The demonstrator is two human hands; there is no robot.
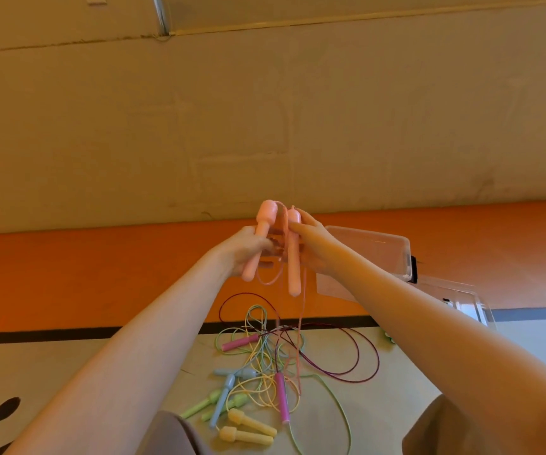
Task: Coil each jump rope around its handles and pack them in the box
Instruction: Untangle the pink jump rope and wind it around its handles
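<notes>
Held up in front of me are two light pink jump-rope handles [293, 257]. My left hand [248, 249] grips the left handle, and my right hand [314, 247] holds the right one with its fingers curled round it. The pink rope [301, 320] loops between the handles and hangs down to the floor. A clear plastic box [373, 246] stands on the floor behind my right hand. Below lies a tangle of other ropes: magenta handles [281, 402], blue handles [224, 394], green handles [199, 407] and yellow handles [252, 428].
A dark purple rope [363, 349] spreads in wide loops on the grey floor. A clear lid [455, 297] lies to the right beside the box. An orange band with a black line runs along the wall base. My knees show at the bottom edge.
</notes>
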